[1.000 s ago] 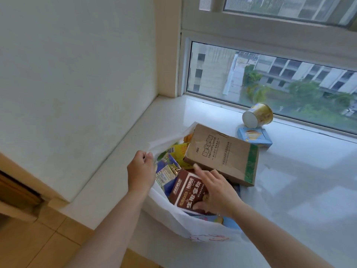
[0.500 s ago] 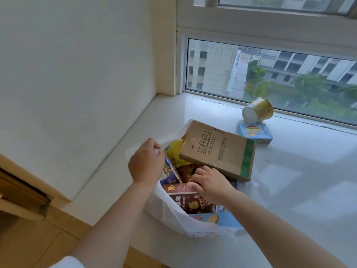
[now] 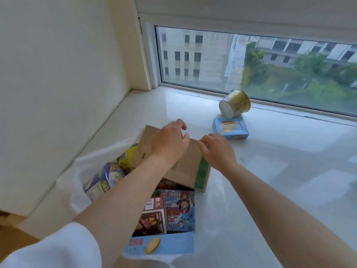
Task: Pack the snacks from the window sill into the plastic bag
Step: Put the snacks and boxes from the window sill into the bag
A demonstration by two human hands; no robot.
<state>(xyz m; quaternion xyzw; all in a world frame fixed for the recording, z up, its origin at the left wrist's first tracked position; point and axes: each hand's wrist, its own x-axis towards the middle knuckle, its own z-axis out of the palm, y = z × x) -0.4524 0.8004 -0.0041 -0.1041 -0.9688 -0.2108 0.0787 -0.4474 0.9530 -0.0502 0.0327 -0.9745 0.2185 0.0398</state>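
Both hands loosely spread over brown box [image 3: 185,171], left hand [image 3: 170,144], right hand [image 3: 216,149], plastic bag [image 3: 77,180] beneath, holding nothing

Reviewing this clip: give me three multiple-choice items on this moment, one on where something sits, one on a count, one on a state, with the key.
1. Where is the yellow cup?
A. Inside the plastic bag
B. On the window sill by the glass, beside the small blue box
C. In the right hand

2. How many snacks lie on the sill outside the plastic bag?
A. Two
B. Four
C. None

3. How does the yellow cup lie?
A. Upright
B. Tipped on its side
C. Crushed flat

Key: 1 B, the cup is at the pane next to the small blue box. 2 A, only the cup and that box are apart from the bag. 3 B, its white round end faces the camera. Neither the left hand nor the right hand holds either; both are over the brown paper bag.
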